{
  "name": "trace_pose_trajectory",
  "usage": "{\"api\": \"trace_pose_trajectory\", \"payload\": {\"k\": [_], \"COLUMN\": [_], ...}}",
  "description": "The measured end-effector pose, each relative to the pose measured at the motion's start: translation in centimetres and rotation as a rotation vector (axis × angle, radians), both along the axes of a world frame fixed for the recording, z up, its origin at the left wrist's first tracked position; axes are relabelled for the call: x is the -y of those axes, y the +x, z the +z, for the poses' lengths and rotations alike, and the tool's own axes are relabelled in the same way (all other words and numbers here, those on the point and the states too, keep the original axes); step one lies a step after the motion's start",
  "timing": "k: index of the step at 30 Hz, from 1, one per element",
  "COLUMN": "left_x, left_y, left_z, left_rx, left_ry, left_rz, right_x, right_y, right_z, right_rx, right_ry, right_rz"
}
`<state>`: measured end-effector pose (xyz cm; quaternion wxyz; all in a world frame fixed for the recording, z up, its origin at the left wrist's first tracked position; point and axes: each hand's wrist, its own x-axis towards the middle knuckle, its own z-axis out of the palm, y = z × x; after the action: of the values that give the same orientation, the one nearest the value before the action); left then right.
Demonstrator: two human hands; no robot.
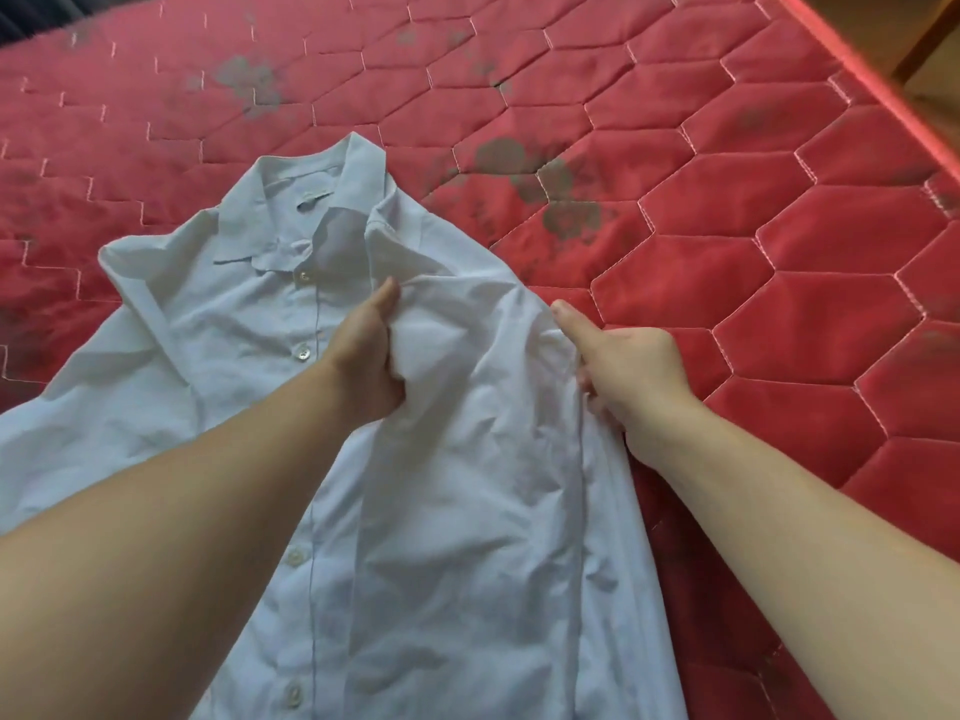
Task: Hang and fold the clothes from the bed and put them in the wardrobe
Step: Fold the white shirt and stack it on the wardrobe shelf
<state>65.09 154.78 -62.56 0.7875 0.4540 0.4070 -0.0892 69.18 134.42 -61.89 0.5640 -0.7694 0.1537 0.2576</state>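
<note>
head view, one frame. a pale blue-white button-up shirt (249,324) lies front-up on the bed (779,283), collar toward the far side, hem running off the near edge of the picture. the collar (311,200) is spread open, with a small label visible inside the neck. the button strip runs down the middle of the shirt; several pale buttons (300,350) show along it, done up as far as can be seen. left hand (369,356): fingers curled into a bunch of cloth on the shirt's right front panel, just below the collar, thumb lying along the top of the fold; the cloth is gathered and creased around the grip. right hand (628,376): at the shirt's outer edge by the shoulder and side seam, thumb stretched out along the cloth, remaining fingers tucked under the edge, so holding the fabric; exact finger layout underneath is hidden. the panel between the two hands is lifted slightly and wrinkled. the shirt's far sleeve area spreads flat toward the left of the picture. the bed has a red quilted cover stitched in a hexagon pattern, with faded grey flower prints (550,194) scattered on it, one cluster just beyond the shirt's shoulder. the bed's edge runs diagonally at the upper right, with a strip of floor (930,90) and something wooden past it, too blurred to identify. both forearms are bare.
</note>
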Motion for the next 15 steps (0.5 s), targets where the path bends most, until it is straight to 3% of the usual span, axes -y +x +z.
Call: {"api": "trace_pose_trajectory", "payload": {"k": [3,9,11,15], "left_x": [-0.6,-0.6,-0.5,-0.6], "left_y": [0.4,1.8,2.3,2.3], "left_z": [-0.1,0.4,0.6,0.6], "left_rx": [0.011,-0.072,-0.083,-0.062], "left_ry": [0.007,0.016,0.035,0.054], "left_rz": [-0.067,-0.219,-0.229,-0.167], "right_x": [-0.3,1.3,1.4,0.7], "right_y": [0.6,3.4,3.7,3.3], "right_z": [0.0,1.1,1.3,0.8], "right_rx": [-0.269,-0.297,-0.209,0.258], "right_ry": [0.260,0.493,0.435,-0.127], "right_rz": [-0.010,-0.258,-0.308,-0.035]}}
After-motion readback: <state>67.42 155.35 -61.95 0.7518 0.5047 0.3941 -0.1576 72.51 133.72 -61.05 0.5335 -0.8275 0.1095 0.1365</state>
